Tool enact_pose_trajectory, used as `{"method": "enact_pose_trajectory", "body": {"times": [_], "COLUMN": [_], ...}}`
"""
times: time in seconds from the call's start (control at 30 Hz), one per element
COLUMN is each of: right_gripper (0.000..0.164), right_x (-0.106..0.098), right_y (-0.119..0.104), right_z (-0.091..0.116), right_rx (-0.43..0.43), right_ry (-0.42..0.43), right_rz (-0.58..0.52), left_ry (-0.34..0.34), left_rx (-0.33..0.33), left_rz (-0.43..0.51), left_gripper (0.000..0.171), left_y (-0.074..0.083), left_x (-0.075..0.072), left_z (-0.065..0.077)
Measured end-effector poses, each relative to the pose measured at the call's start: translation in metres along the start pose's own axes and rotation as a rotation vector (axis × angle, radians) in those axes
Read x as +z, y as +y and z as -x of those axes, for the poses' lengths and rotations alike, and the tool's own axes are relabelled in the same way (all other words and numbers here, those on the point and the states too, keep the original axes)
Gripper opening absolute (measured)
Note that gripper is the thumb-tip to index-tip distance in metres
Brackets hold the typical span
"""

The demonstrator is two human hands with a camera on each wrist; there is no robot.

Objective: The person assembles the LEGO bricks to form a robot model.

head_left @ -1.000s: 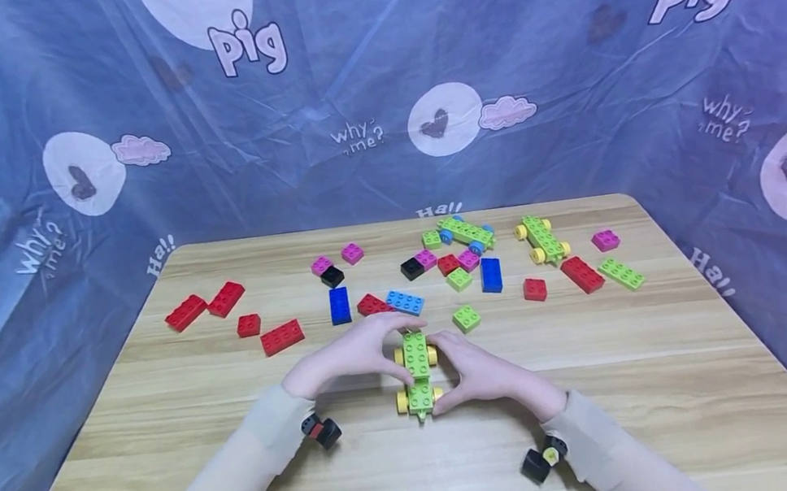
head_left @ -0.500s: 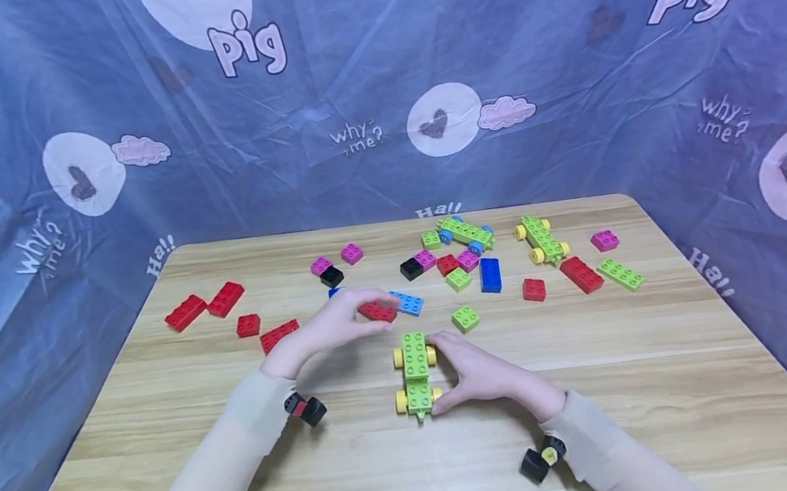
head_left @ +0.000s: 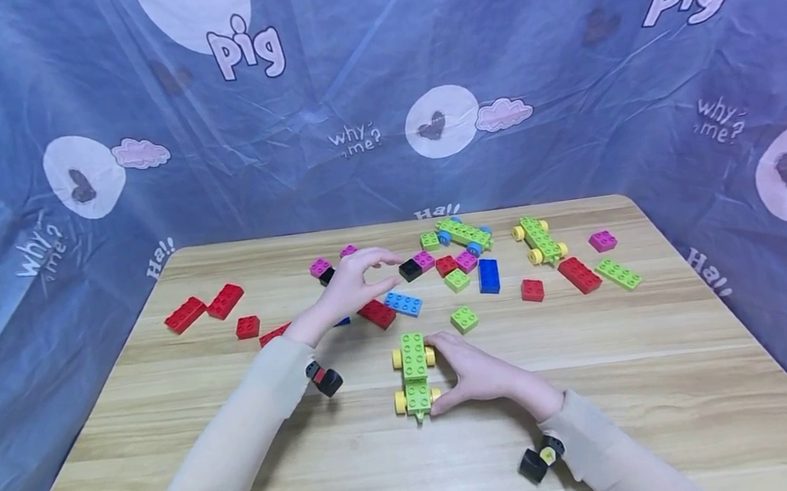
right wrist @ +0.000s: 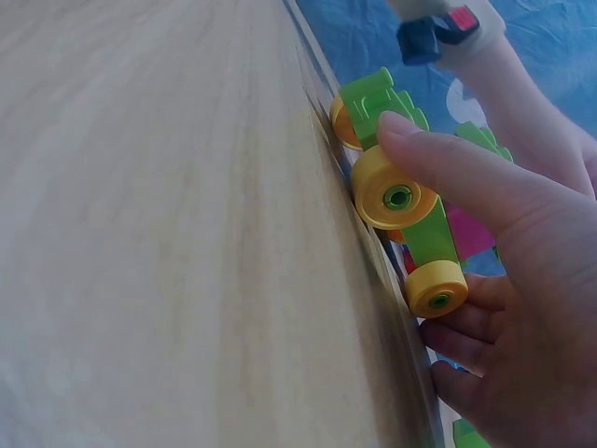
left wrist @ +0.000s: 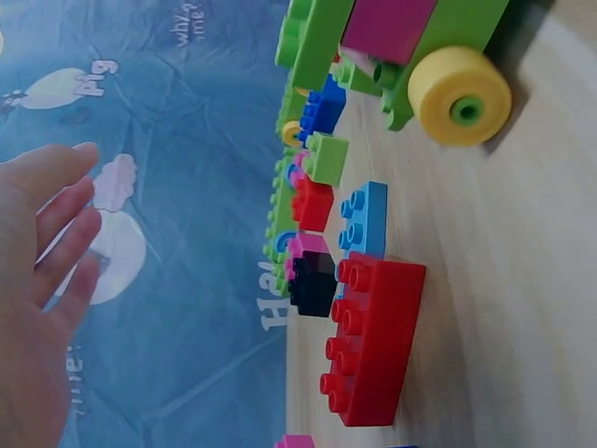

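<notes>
A lime-green toy car base with yellow wheels [head_left: 414, 358] stands at the middle of the table, a green top piece over its front half. In the left wrist view a magenta brick [left wrist: 387, 28] shows sandwiched in the car. My right hand [head_left: 483, 374] holds the car from its right side, thumb at the rear wheel and fingers by the front one. My left hand [head_left: 350, 288] hovers above the scattered bricks, fingers parted from the thumb, holding nothing. Nearest to it are a black brick [head_left: 410, 269], a red brick [head_left: 376, 314] and a light-blue brick [head_left: 403, 303].
Two more green car bases, one with blue wheels [head_left: 464, 234] and one with yellow wheels [head_left: 540, 240], stand at the back right. A dark-blue brick [head_left: 489, 275] and several green, red and magenta bricks lie around. More red bricks [head_left: 185, 314] lie at the left.
My left hand has let go of the car and moved up and away, over the bricks farther back. My right hand and the car have stayed in place.
</notes>
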State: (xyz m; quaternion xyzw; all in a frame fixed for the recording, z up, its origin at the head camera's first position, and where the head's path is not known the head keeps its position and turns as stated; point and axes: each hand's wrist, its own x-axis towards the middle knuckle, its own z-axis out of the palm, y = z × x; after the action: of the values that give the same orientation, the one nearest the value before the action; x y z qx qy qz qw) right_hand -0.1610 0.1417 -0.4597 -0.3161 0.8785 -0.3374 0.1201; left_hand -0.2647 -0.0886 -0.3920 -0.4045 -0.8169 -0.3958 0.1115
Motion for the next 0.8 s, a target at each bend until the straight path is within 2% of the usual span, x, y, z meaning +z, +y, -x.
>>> {"method": "enact_pose_trajectory", "body": {"times": [0.17,0.4,0.6,0.8], "right_gripper": [0.108,0.107,0.107,0.108], "right_x": [0.000,-0.001,0.000,0.002], "right_y": [-0.002,-0.001,0.000,0.001], "right_z": [0.000,0.001,0.001,0.000], "right_rx": [-0.005,-0.011,-0.015,-0.019], "right_ry": [0.006,0.008,0.009,0.007], "right_rz": [-0.001,-0.009,-0.018,-0.017], "left_ry": [-0.041,-0.126,-0.195,-0.254], "left_rx": [-0.030,-0.061,-0.098,-0.147], "left_rz": [-0.025,-0.078,-0.084,-0.094], "left_gripper": [0.031,0.035,0.043,0.047], "left_y": [-0.004,-0.014,-0.024,-0.026], "left_x": [0.006,0.018,0.028,0.034], "left_z": [-0.014,-0.027,-0.038,-0.048]}}
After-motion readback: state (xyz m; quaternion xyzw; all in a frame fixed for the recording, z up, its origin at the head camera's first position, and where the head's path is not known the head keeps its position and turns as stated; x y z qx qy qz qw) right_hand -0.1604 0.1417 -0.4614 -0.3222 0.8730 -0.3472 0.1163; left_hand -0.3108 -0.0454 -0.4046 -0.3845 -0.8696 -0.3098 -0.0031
